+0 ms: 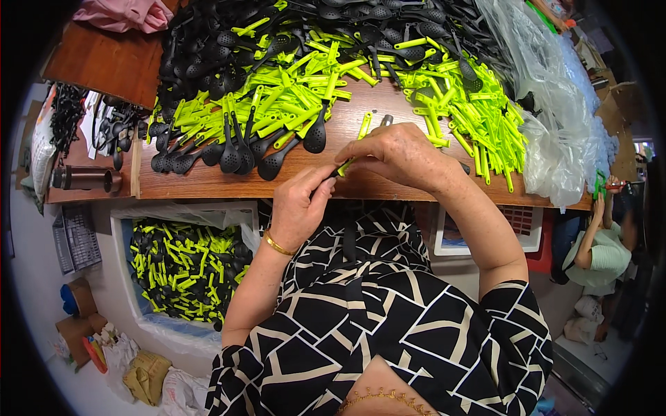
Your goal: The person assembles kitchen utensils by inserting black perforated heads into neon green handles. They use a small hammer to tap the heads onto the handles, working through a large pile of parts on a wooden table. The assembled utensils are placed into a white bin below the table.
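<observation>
Near the table's front edge my two hands meet at a small black and lime-green piece. My left hand (300,206) is closed, pinching the black shaft (336,172) of what looks like a kitchen utensil. Bent over from above, my right hand (406,156) has its fingertips closed on the lime-green handle (345,166) at that shaft's end. The rest of the utensil is hidden by my hands. Just beyond my right fingers lie a loose lime-green handle (365,125) and a grey metallic piece (386,120).
Lime-green handles (485,114) and black slotted spoons (232,152) are heaped across the wooden table (208,186). Below left stands a lined bin (125,260) of green and black pieces. A brown cylinder (87,179), plastic sheeting (555,139) and a white crate (485,249) are around. Another person (598,253) works at far right.
</observation>
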Available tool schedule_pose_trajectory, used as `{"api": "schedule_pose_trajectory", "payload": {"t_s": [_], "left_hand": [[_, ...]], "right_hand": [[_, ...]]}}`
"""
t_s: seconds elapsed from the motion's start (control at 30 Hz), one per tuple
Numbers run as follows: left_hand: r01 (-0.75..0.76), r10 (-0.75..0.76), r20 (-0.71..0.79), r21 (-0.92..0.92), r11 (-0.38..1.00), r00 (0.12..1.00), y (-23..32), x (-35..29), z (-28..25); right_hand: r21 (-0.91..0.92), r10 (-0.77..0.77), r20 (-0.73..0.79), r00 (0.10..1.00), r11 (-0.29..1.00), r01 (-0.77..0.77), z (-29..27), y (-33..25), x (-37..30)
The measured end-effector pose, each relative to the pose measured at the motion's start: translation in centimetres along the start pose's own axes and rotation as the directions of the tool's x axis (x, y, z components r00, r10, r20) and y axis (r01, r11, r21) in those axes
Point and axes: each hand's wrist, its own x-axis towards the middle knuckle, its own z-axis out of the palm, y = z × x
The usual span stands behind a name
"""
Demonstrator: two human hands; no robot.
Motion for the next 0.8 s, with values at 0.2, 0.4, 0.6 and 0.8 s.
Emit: {"api": "schedule_pose_trajectory", "payload": {"t_s": [0.2,0.4,0.6,0.8], "left_hand": [[0.082,-0.081,0.017,-0.009,0.997,0.997,0.1,-1.9,0.1],[0.632,-0.369,0.519,-0.551,0.545,0.771,-4.0,-5.5,-1.6],[0.526,-0.528,0.255,-0.715,0.461,0.81,-5.8,-7.9,2.1],[0.291,-0.506,-0.035,-0.783,0.55,0.862,-4.8,-8.7,5.9]], "right_hand": [[-0.026,-0.02,0.178,0.984,0.999,0.025,0.3,-0.2,1.0],[-0.112,-0.396,0.015,0.918,0.912,0.395,4.3,-1.8,1.3],[-0.052,-0.311,-0.153,0.938,0.95,0.307,8.5,-1.2,0.4],[0.115,0.071,-0.39,0.918,0.993,-0.027,11.0,-4.2,-1.5]]}}
